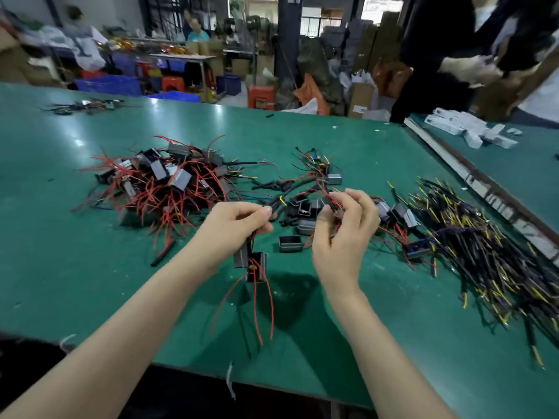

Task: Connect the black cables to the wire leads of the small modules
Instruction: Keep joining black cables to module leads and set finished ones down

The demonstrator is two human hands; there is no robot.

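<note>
Head view: left hand (233, 228) grips modules (252, 264) upright, red leads (260, 313) dangling.

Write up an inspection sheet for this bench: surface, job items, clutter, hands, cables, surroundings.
Surface: green mat, scattered with small white specks.
Job's things: heap of small modules with red leads at left; a few more modules beside the right hand; empty black housings in the middle.
Clutter: white packets on the neighbouring bench; wire scraps at the far left.
Hands: left hand pinches modules with dangling red leads; right hand has its grip curled round red wires.
Cables: pile of black cables with yellow tips at right.
Surroundings: blue crates, cardboard boxes, blurred people behind.
</note>
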